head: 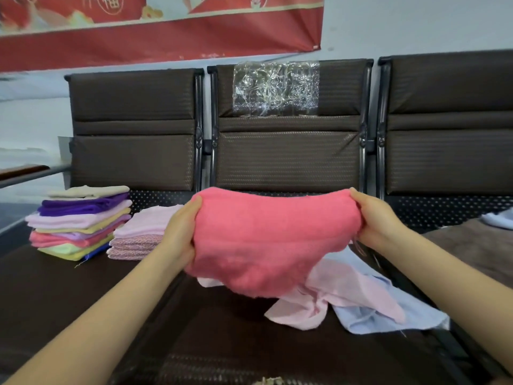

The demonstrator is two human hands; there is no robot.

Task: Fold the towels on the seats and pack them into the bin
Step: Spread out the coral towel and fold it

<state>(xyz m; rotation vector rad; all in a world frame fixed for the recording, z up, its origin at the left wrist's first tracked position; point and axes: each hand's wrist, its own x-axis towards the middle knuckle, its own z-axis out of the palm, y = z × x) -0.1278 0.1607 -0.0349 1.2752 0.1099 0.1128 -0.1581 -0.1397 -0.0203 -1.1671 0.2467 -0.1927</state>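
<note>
A coral pink towel (266, 240) hangs doubled over above the middle seat. My left hand (180, 232) grips its left end and my right hand (374, 218) grips its right end, holding it stretched between them. Under it, a pale pink towel (347, 298) and a light blue towel (388, 318) lie crumpled and unfolded on the middle seat (222, 329). On the left seat stands a tall stack of folded towels (80, 223) in purple, pink, yellow and green. A shorter pink folded stack (138, 234) sits right beside it. No bin is in view.
Three dark brown seats with backrests (288, 159) stand in a row against a white wall. Clear tape patches the middle backrest (274, 88). A brown cloth (472, 245) and a white cloth (499, 218) lie on the right seat. A red banner (155, 37) hangs above.
</note>
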